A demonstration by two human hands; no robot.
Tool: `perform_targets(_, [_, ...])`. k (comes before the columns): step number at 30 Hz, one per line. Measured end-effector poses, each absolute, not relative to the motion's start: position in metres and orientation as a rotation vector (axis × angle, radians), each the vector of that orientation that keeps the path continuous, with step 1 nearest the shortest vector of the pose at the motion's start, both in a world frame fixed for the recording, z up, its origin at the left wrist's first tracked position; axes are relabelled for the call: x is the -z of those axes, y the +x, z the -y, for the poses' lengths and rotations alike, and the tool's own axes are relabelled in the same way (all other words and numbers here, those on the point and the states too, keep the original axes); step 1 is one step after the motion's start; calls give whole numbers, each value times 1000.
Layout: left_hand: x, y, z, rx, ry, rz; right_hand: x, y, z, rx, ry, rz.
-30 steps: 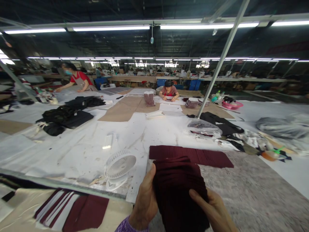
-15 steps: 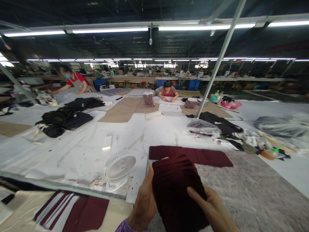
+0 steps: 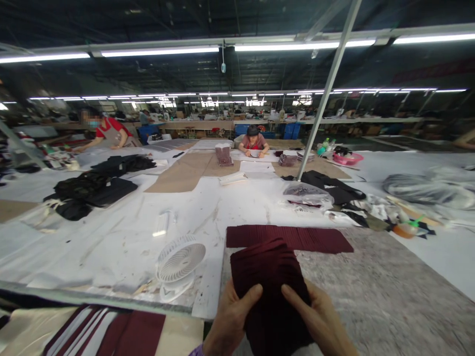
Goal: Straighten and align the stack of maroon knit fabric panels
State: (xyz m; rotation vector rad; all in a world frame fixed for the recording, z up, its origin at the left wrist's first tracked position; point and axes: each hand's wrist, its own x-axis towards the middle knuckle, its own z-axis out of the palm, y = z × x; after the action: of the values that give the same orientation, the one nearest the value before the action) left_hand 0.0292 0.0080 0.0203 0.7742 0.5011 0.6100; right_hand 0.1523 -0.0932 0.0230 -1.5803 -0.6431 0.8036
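A thick stack of dark maroon fabric pieces point(image 3: 272, 296) is held up in front of me, its layers fanned at the top. My left hand point(image 3: 235, 309) grips its left side, thumb lying on the front face. On the right side my right hand point(image 3: 315, 314) is closed round it, thumb also on the front; the fingers behind the stack are hidden. Just beyond, a long row of overlapping maroon pieces point(image 3: 289, 238) lies on the grey mottled board point(image 3: 386, 282).
A small white fan point(image 3: 181, 264) stands left of the board. Maroon and white pieces point(image 3: 137, 331) lie at the lower left. A metal pole point(image 3: 326, 94) rises beyond the board, near plastic-wrapped goods point(image 3: 308, 194). Two people work across the table, one point(image 3: 254, 143) ahead, one point(image 3: 113, 132) at left.
My left thumb has come from the stack's left edge onto its front face. My right hand still holds the other side. The whole view has shifted slightly.
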Motion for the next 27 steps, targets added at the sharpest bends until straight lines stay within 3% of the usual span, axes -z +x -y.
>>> perform_targets(9, [-25,23,-13,-485,854,-502,-28,180,97,-504,-1429,985])
perform_targets(16, [-28,17,-15,-410,965,-446,-39,184,94,-702,-1377,948])
perform_targets(27, [-31,23,-20,-523,894,-542,-17,163,99,-924,-1337,848])
